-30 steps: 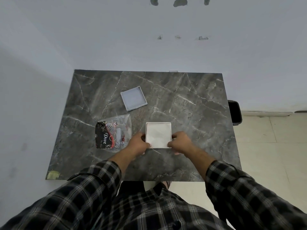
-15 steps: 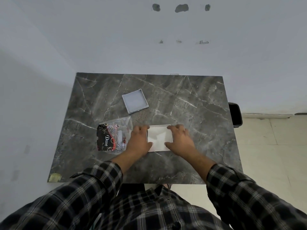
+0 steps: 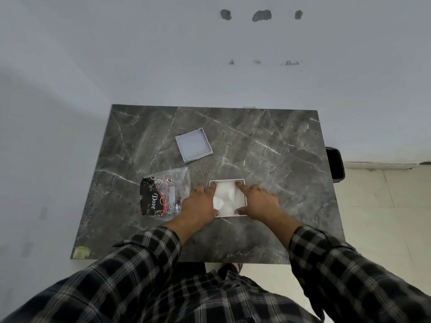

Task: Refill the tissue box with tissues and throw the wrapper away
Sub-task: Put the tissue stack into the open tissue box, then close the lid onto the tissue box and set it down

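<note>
Both hands have been slid forward onto the tissue box [image 3: 241, 199]: left hand [image 3: 200, 205] and right hand [image 3: 258, 201] lie flat, fingers spread, pressing the tissues [image 3: 225, 197] inside. Left of them, the emptied wrapper [image 3: 161, 194] awaits disposal; beyond, the lid [image 3: 193, 148] remains off.

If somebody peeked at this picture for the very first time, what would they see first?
Probably the two hands, the left hand and the right hand, pressing white tissues down into a square white box near the front of the dark marble table. Next comes the shiny black and red wrapper lying just left of the box, and the box's lid lying farther back.
</note>
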